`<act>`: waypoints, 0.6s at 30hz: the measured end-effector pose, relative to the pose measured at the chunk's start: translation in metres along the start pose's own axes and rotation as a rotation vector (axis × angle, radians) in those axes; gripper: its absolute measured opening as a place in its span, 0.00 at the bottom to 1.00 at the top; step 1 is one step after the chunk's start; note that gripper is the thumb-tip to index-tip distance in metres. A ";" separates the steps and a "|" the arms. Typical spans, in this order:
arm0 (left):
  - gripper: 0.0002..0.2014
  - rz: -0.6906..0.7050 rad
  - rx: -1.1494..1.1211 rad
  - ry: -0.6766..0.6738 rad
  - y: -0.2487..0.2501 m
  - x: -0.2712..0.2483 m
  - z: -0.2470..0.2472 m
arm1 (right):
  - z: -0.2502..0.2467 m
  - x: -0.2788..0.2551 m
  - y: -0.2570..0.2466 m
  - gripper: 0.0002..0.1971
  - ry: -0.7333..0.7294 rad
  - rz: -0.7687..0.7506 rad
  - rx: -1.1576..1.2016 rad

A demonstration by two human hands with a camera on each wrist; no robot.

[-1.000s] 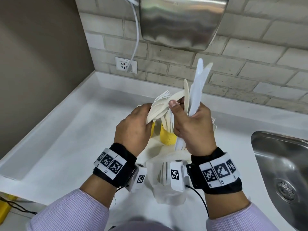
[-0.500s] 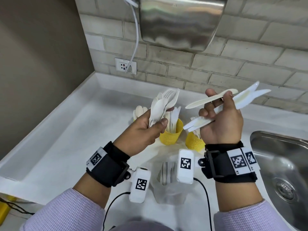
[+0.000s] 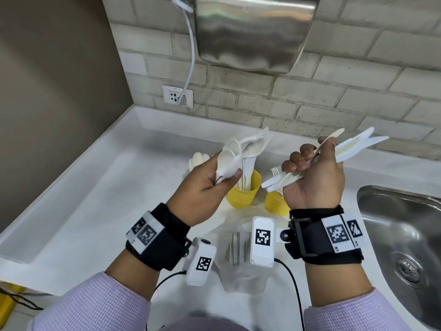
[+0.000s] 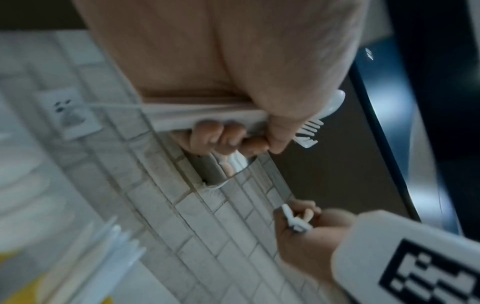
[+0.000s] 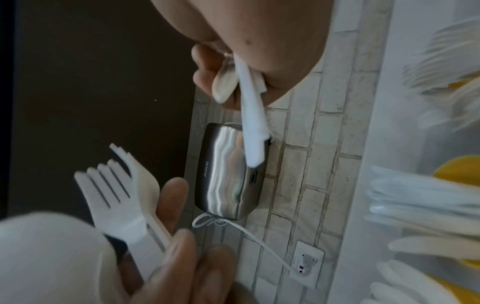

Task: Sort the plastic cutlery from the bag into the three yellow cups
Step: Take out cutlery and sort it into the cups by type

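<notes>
My left hand point(image 3: 222, 177) grips a bunch of white spoons and forks point(image 3: 241, 149) above the cups; in the left wrist view its fingers point(image 4: 228, 137) curl round the handles. My right hand point(image 3: 307, 161) grips several white knives point(image 3: 353, 149), which point right. The middle yellow cup point(image 3: 243, 194) holds knives, and the right yellow cup point(image 3: 274, 204) holds forks. Spoons point(image 3: 198, 158) stick up from the left cup, which my left hand hides. The clear bag point(image 3: 238, 266) with more cutlery lies on the counter between my wrists.
A steel sink point(image 3: 405, 235) is set into the white counter point(image 3: 95, 211) at the right. A steel hand dryer point(image 3: 253, 32) hangs on the brick wall above, its cable running to a socket point(image 3: 177, 96). A brown wall bounds the left.
My hands, joined on one bunch a second ago, have parted. The right hand has drawn the knives out to the right and tilted them flat; the left hand keeps the spoons and forks.
</notes>
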State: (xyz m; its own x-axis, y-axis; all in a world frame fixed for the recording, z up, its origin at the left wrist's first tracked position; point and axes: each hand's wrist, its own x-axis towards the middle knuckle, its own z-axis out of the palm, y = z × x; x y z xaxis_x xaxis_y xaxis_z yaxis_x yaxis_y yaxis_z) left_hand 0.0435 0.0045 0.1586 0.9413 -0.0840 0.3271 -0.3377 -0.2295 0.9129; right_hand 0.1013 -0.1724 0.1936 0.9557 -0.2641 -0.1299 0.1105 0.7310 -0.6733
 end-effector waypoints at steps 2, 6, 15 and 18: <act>0.15 0.118 0.213 0.074 -0.002 0.003 -0.001 | 0.002 -0.003 0.001 0.11 -0.023 -0.060 -0.073; 0.32 0.220 0.346 0.113 -0.010 0.004 -0.003 | 0.006 -0.011 0.001 0.16 -0.077 -0.098 -0.112; 0.38 0.272 0.344 0.090 -0.005 0.002 -0.005 | 0.009 -0.020 0.003 0.22 -0.186 -0.092 -0.100; 0.39 0.274 0.405 0.113 -0.006 0.001 -0.006 | 0.007 -0.020 0.004 0.23 -0.193 -0.105 -0.136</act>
State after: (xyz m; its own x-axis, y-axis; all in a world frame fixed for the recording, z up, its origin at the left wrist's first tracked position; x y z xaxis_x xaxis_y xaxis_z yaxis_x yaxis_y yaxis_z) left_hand 0.0463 0.0116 0.1553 0.8048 -0.0931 0.5862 -0.5246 -0.5735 0.6291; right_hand 0.0851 -0.1596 0.1985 0.9767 -0.1998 0.0781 0.1865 0.6108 -0.7695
